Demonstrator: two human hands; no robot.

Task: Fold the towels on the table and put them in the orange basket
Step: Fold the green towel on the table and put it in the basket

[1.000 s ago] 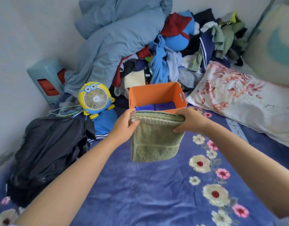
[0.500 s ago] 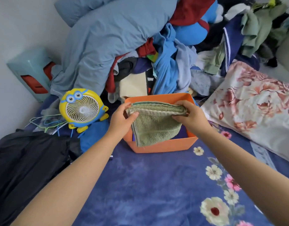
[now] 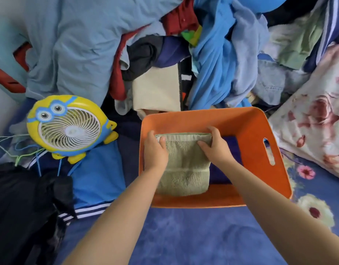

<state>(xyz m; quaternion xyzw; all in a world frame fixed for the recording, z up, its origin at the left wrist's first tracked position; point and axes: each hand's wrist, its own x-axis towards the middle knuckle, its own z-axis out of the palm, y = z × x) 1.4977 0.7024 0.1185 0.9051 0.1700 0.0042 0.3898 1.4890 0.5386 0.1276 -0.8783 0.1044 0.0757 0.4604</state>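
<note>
While both my hands reach down into the orange basket (image 3: 260, 127), they grip the folded green towel (image 3: 184, 169) by its far edge: left hand (image 3: 155, 150) at the left corner, right hand (image 3: 214, 146) at the right corner, thumbs on top, fingers curled round the hem. Towel sits inside the basket, w/ dark blue cloth (image 3: 229, 144) under it on the right. Yellow fan (image 3: 67, 127) stands left of the basket, floral pillow (image 3: 317, 119) right, clothes pile (image 3: 212, 54) on the far side.
</note>
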